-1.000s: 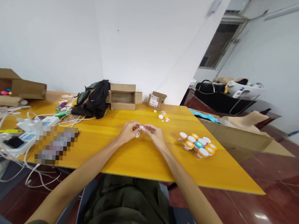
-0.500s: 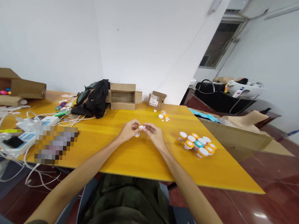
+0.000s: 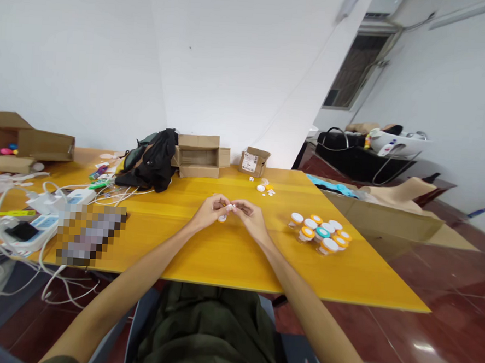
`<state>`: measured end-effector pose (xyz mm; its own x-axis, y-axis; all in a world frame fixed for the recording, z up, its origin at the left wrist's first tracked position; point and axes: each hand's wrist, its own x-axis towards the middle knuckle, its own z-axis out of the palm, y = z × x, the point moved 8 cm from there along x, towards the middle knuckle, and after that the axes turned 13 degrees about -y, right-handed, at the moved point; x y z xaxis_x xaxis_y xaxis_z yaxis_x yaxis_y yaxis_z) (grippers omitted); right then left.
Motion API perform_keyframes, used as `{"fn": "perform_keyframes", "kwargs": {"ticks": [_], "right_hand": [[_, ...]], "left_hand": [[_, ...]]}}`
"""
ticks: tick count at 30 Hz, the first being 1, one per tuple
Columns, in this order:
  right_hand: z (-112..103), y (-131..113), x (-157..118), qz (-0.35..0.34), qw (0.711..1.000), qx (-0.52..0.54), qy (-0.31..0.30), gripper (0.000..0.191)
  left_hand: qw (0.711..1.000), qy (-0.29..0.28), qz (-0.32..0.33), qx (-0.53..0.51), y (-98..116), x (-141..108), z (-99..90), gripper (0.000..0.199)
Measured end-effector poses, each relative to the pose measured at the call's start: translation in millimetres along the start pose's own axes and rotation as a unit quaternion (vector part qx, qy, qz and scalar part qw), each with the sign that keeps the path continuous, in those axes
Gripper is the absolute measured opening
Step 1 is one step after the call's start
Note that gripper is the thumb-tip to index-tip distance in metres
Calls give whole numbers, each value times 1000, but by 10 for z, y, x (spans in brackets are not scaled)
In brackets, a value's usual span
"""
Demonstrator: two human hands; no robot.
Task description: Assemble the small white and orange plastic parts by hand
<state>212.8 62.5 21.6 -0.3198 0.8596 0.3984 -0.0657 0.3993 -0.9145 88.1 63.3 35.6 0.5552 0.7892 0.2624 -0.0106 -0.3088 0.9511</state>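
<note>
My left hand (image 3: 208, 211) and my right hand (image 3: 251, 214) meet over the middle of the table. Between their fingertips they pinch a small white piece (image 3: 230, 207), mostly covered by the fingers, so its kind is unclear. Just under my left fingers is a round orange-and-white lid (image 3: 222, 218), partly hidden by the hand. To the right stands a cluster of small clear jars with white, orange and teal lids (image 3: 322, 233). Farther back lie a white round lid (image 3: 260, 188) and several small white and orange bits (image 3: 270, 190).
An open cardboard box (image 3: 198, 157) and a smaller one (image 3: 254, 162) stand along the wall. A black bag (image 3: 151, 162) lies left of them. Power strips (image 3: 45, 221) with tangled white cables and a pixelated flat object (image 3: 93, 235) occupy the table's left side.
The small white piece has turned slightly between my fingertips, and its dark markings no longer show. Both hands stay in nearly the same place.
</note>
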Motion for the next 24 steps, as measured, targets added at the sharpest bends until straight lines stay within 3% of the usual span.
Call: {"fn": "perform_keyframes", "kwargs": {"ticks": [24], "right_hand": [[5,-82,-32,-11,1000,-18,10,28]], "left_hand": [[999,44,-8,-30,-3,-22,-40,33]]}}
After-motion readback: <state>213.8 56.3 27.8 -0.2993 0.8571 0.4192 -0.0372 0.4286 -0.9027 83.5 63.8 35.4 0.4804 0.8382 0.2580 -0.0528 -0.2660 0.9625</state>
